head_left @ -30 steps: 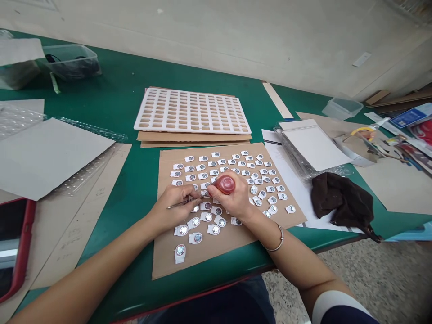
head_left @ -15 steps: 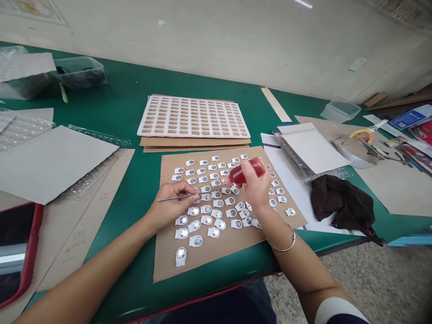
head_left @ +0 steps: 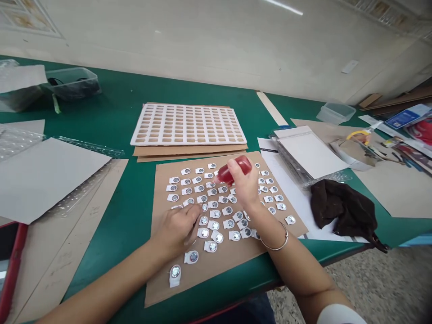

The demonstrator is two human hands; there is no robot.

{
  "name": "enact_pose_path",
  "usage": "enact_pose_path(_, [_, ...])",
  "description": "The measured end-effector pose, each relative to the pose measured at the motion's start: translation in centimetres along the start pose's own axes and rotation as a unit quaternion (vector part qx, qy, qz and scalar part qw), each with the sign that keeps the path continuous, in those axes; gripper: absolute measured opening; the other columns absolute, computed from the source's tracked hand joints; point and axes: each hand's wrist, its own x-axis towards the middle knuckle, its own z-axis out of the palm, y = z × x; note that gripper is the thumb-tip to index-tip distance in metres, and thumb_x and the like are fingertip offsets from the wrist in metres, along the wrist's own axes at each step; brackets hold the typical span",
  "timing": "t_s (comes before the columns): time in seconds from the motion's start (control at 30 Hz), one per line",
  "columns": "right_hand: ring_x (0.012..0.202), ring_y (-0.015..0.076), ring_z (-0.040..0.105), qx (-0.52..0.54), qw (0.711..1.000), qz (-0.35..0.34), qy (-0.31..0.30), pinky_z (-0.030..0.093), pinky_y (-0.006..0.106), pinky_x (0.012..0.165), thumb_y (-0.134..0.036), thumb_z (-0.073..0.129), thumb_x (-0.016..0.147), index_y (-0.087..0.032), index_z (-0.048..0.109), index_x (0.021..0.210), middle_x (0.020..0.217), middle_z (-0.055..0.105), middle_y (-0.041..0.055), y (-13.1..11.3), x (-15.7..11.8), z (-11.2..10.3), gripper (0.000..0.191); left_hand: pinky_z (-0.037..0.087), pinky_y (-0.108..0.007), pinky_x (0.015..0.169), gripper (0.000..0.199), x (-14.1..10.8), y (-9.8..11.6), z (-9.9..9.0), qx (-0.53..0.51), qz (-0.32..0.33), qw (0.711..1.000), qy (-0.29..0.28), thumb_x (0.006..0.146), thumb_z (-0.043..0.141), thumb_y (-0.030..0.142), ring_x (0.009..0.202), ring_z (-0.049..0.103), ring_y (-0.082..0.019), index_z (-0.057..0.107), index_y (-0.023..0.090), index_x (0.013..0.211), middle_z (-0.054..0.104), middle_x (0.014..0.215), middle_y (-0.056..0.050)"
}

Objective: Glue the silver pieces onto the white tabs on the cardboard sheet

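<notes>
My right hand [head_left: 248,189] is wrapped round a red squeeze bottle [head_left: 223,174], tilted with its pale tip down and to the left over the pieces. Beneath lies a brown cardboard sheet [head_left: 162,288] bearing rows of small white tabs with round silver discs. My left hand [head_left: 178,227] is closed, palm down, over the left part of the sheet, its fingertips beside a disc piece [head_left: 203,220]. A thin metal tool is in its grip, now mostly hidden beneath the hand. One tab [head_left: 174,275] lies apart near the sheet's front left corner.
Behind the sheet, a white grid tray [head_left: 189,144] rests on cardboard. To the right are a white board stack [head_left: 310,150], a dark brown cloth [head_left: 342,209] and yellow-handled scissors [head_left: 359,133]. Grey board [head_left: 50,175] over bubble wrap and a red-cased device [head_left: 15,270] lie left.
My left hand has turned palm down and moved lower, so the metal tool is mostly hidden. The bottle has shifted slightly left with my right hand. The camera view has tilted a little.
</notes>
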Motion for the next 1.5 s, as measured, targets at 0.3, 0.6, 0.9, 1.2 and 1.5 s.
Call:
enact_pose_path(0.3, [0.063,0.0144,0.06,-0.078,0.995,-0.068,0.001,0.051,0.029,0.06,-0.043,0.068,0.069,-0.02,0.057,0.077,0.07,0.062,0.0012,0.4,-0.7,0.5,0.027,0.054,-0.033,0.059,0.017,-0.2,-0.1,0.5,0.079,0.038,0.996,0.015,0.079,0.045,0.007,0.073,0.067,-0.022,0.05,0.015,0.094,0.069,0.091,-0.011])
enact_pose_path(0.6, [0.061,0.0142,0.058,-0.09,0.993,-0.069,-0.033,0.051,0.029,0.058,-0.042,0.069,0.068,-0.021,0.056,0.077,0.068,0.06,-0.0005,0.8,-1.1,1.0,0.027,0.049,-0.03,0.05,0.016,0.2,0.3,0.9,0.125,0.028,0.992,-0.012,0.073,0.042,0.006,0.056,0.061,-0.018,0.051,0.017,0.08,0.067,0.077,-0.007])
enact_pose_path(0.9, [0.059,0.0139,0.057,-0.161,0.979,-0.106,-0.071,0.049,0.03,0.059,-0.043,0.07,0.067,-0.022,0.055,0.078,0.067,0.061,-0.0009,1.2,-1.5,1.3,0.028,0.046,-0.03,0.047,0.023,0.7,1.1,1.1,0.163,0.048,0.985,-0.034,0.069,0.038,-0.003,0.048,0.055,-0.019,0.049,0.017,0.071,0.061,0.066,-0.006])
enact_pose_path(1.2, [0.062,0.0135,0.055,-0.192,0.966,-0.116,-0.13,0.047,0.03,0.06,-0.043,0.07,0.067,-0.021,0.054,0.076,0.069,0.06,-0.0005,1.1,-1.6,1.8,0.028,0.047,-0.032,0.044,0.027,0.7,2.0,1.4,0.168,0.056,0.984,-0.031,0.07,0.033,-0.006,0.047,0.057,-0.02,0.052,0.014,0.072,0.065,0.076,-0.015])
enact_pose_path(1.5, [0.062,0.0129,0.052,-0.216,0.958,-0.099,-0.159,0.045,0.029,0.061,-0.045,0.068,0.07,-0.021,0.053,0.075,0.068,0.057,-0.0009,1.1,-1.8,1.9,0.029,0.049,-0.03,0.048,0.021,0.3,2.0,1.8,0.179,0.055,0.982,-0.007,0.074,0.038,-0.003,0.05,0.058,-0.017,0.053,0.011,0.079,0.066,0.08,-0.015])
